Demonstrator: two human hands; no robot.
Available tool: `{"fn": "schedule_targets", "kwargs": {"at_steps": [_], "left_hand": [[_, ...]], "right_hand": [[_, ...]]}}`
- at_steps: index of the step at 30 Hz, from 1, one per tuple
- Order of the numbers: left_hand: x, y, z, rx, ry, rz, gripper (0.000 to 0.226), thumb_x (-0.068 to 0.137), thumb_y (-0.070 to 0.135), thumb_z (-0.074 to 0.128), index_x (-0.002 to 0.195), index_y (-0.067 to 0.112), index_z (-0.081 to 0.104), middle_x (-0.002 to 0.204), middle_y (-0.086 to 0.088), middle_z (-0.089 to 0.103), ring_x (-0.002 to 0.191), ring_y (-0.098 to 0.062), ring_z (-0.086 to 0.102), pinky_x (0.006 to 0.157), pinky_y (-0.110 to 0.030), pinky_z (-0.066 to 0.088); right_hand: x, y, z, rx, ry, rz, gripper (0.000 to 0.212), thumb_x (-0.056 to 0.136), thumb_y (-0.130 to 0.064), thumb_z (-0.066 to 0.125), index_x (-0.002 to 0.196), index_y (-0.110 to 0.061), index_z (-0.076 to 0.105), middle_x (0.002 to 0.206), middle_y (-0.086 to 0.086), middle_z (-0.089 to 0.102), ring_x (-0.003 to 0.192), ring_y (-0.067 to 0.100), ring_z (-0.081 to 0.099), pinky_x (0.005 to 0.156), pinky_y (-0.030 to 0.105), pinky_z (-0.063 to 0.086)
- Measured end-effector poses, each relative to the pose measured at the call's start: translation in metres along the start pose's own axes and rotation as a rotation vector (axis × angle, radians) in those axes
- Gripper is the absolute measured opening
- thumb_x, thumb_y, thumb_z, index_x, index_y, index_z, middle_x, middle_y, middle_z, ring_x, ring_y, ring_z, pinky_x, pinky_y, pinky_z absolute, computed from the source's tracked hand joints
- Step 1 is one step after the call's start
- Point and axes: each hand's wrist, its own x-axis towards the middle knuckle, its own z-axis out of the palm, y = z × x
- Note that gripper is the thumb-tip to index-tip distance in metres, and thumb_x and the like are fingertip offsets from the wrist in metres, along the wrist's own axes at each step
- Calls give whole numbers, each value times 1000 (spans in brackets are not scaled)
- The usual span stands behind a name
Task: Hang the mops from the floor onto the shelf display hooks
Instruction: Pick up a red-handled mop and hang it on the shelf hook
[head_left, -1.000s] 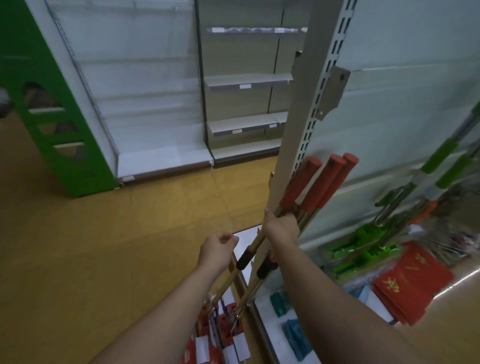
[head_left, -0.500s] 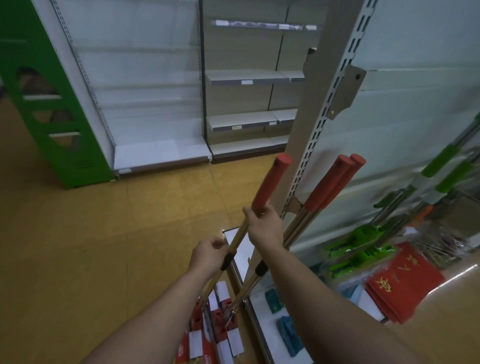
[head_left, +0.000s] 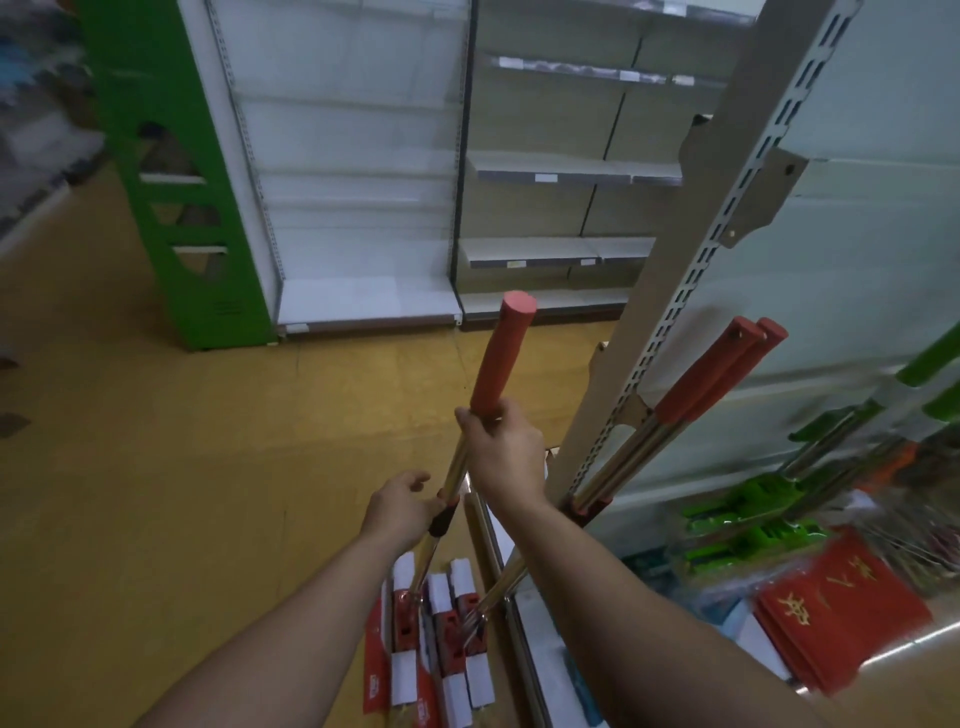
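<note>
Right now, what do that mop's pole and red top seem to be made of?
The pole looks like polished metal: it glints brightly. The red sleeve looks like matte foam or rubber: dull, no shine; which one, I cannot tell.

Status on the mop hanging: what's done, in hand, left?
Done: green mops sit along the shelf on the right; their hooks are not visible. In hand: one red mop, right hand gripping just below its red handle, left hand lower on the pole. Left: two leaning mops rest against the shelf upright, not yet hung.
</note>
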Motion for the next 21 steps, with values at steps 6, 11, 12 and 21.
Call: {"fn": "schedule_targets", "kwargs": {"at_steps": [6, 11, 12, 21], "left_hand": [[-1, -9, -4, 68, -46, 29, 61, 96, 37, 67, 151, 23, 45, 150, -3, 52, 129, -28, 54, 86, -32, 43], [-2, -22, -6, 53, -79, 56, 33, 99, 31, 61, 131, 26, 60, 138, -3, 60, 116, -29, 59, 85, -38, 46], [-3, -25, -7, 51, -84, 78, 21, 100, 29, 60, 120, 26, 63, 131, -4, 63, 111, -28, 60, 86, -40, 48], [-16, -41, -32, -166, -160, 127, 16, 93, 33, 71, 109, 31, 66, 128, -2, 62, 123, -24, 55, 97, -37, 44]], "right_hand": [[-13, -14, 12, -4, -31, -55, 28, 99, -44, 64, 115, -21, 64, 88, -8, 67, 77, 8, 65, 62, 27, 51], [-21, -27, 18, -14, -45, -115, 31, 98, -46, 64, 118, -23, 63, 91, -10, 68, 85, 11, 69, 80, 42, 61], [-22, -29, 19, -16, -47, -123, 31, 98, -47, 64, 117, -23, 64, 90, -10, 68, 85, 13, 69, 82, 45, 62], [-31, -58, 7, 18, -77, -180, 35, 98, -48, 65, 118, -20, 66, 95, -6, 70, 83, 8, 68, 70, 30, 57]]}}
